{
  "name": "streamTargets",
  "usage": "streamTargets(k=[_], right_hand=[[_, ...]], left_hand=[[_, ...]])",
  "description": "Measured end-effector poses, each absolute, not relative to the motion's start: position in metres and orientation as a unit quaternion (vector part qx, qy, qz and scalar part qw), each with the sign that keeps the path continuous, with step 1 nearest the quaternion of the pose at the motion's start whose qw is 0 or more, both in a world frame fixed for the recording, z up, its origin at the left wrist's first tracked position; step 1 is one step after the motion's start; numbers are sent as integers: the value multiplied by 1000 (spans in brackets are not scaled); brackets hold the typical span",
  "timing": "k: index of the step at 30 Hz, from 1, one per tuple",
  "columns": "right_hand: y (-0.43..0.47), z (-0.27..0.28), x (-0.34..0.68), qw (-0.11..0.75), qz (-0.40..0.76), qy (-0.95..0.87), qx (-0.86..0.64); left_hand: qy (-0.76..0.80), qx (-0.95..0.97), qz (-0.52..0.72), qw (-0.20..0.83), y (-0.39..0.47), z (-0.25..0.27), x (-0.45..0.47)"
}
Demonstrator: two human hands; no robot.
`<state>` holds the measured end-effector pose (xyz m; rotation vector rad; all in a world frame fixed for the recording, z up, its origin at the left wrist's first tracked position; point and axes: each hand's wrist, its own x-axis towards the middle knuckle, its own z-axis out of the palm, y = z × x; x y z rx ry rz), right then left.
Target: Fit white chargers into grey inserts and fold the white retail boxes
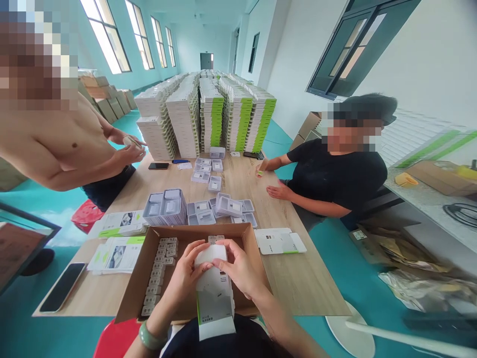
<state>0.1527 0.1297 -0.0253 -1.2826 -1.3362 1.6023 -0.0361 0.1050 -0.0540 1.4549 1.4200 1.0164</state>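
In the head view, my left hand (190, 265) and my right hand (240, 268) both grip the upper end of a white paper box (213, 296) with a green edge. The fingers of both hands are closed around its top flap, and the lower flap hangs toward my lap. Beneath my hands is an open brown carton (128, 283). Along its left side sit rows of small white blocks (154, 281), and a few more show beyond my fingers. Whether anything is inside the paper box cannot be seen.
Past the carton lie stacked plastic trays (166, 206) and loose trays (227, 205). Flat printed boxes lie left (117, 254) and right (281, 242). A phone (63, 287) rests near the left edge. Tall box stacks (212, 117) stand behind. Co-workers are at left (70, 144) and right (328, 174).
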Motion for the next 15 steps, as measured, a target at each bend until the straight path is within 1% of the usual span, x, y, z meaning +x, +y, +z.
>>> streamTargets(k=[6,15], right_hand=[[133,-25,161,313,599,-546,-495],[133,-21,159,307,579,-579,-485]], left_hand=[[532,512,379,558,99,-53,-37],[527,484,376,589,97,-50,-40]])
